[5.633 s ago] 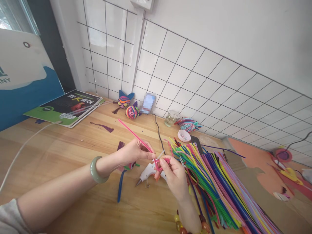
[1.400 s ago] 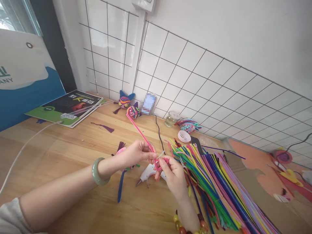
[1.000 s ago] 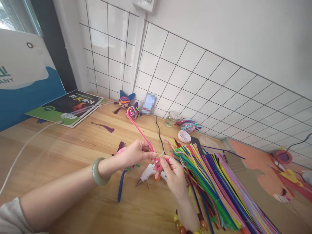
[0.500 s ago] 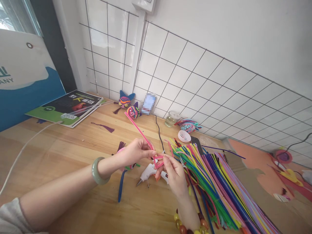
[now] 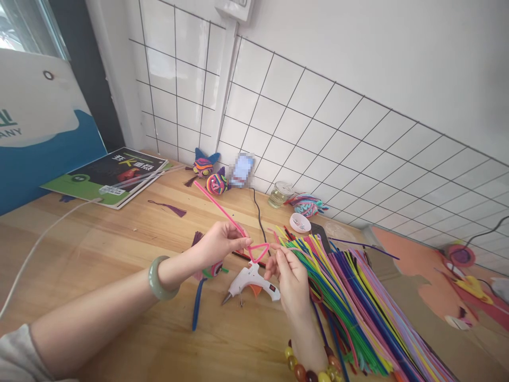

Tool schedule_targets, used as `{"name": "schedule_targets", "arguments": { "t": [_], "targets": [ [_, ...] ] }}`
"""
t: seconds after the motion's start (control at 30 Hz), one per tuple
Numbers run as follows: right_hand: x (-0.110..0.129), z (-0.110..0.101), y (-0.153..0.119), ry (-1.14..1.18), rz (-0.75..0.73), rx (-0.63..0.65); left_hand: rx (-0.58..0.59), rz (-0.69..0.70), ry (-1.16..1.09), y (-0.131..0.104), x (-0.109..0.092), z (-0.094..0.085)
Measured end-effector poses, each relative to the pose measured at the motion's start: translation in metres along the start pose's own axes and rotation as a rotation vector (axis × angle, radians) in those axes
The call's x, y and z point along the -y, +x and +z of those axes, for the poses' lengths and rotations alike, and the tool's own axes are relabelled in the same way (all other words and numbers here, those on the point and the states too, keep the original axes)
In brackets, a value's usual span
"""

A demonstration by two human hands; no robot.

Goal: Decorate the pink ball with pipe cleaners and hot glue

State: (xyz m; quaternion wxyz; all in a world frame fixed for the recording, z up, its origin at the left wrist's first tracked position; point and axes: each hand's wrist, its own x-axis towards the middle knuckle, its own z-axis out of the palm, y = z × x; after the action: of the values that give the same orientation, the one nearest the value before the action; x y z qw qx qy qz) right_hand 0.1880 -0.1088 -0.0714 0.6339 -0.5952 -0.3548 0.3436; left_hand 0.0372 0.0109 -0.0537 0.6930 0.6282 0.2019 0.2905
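Note:
A pink pipe cleaner [image 5: 221, 208] is pinched between the thumb and fingers of my left hand [image 5: 222, 244]. Its long straight end points up and left, and its lower end is bent into a small triangle. Beside the triangle's right corner is my right hand [image 5: 292, 273], with fingers half curled and apart; whether a fingertip touches the corner I cannot tell. Below the triangle lies a white glue gun [image 5: 248, 278]. Partly hidden behind my left wrist is a pink and green pipe-cleaner figure [image 5: 214, 270] with a blue strand [image 5: 198, 305].
A large bundle of coloured pipe cleaners [image 5: 358, 297] lies on the right. Along the wall are pipe-cleaner animal heads [image 5: 204, 163], a phone [image 5: 242, 170], a glass jar [image 5: 280, 194] and a small pink dish [image 5: 300, 223]. A book [image 5: 115, 175] and purple tassel [image 5: 170, 208] lie left.
My right hand has loosened from the bent part and drawn slightly right, so the whole triangle shows. The pink pipe cleaner's straight end has swung a little left, along with my left hand.

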Motion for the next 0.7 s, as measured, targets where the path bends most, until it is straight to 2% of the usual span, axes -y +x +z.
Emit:
{"name": "schedule_targets", "arguments": {
  "t": [0.2, 0.7],
  "targets": [
    [-0.0044, -0.0021, 0.0046, -0.039, -0.040, -0.090, -0.084, -0.005, -0.023, 0.0024, 0.0042, -0.0016],
    [-0.0021, -0.0010, -0.0018, -0.092, -0.068, -0.075, -0.160, 0.028, -0.080, 0.0027, 0.0032, -0.0014]
  ]
}}
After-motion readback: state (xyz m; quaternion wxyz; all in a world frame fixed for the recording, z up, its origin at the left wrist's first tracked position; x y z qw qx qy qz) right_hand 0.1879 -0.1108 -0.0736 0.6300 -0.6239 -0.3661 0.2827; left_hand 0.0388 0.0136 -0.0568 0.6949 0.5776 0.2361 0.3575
